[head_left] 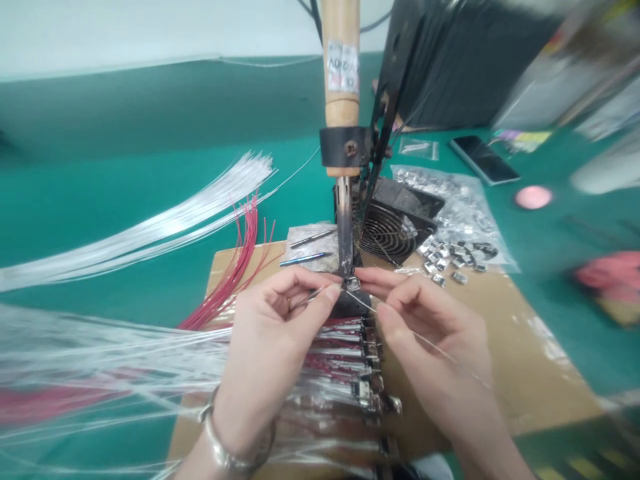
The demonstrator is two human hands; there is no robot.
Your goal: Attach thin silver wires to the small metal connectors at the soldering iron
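A soldering iron (343,100) with a wooden handle is clamped upright, tip down. Right under the tip sits a small metal connector (353,284) on a dark block (353,305). From the left, my left hand (283,333) pinches a thin wire (313,294) beside the tip; its far end is hidden by my fingers. A thin strand of solder wire (440,350) runs through my right hand (435,333), its end reaching the tip area. The right thumb and fingers close on that strand, and the index fingertip is close to the connector.
Wired connectors (367,387) lie in a row on the brown board (500,360). White wires (165,233) and red wires (240,273) spread left. A fan (390,233), loose connectors (450,257), a plastic bag (440,193) and a phone (485,160) are behind, right.
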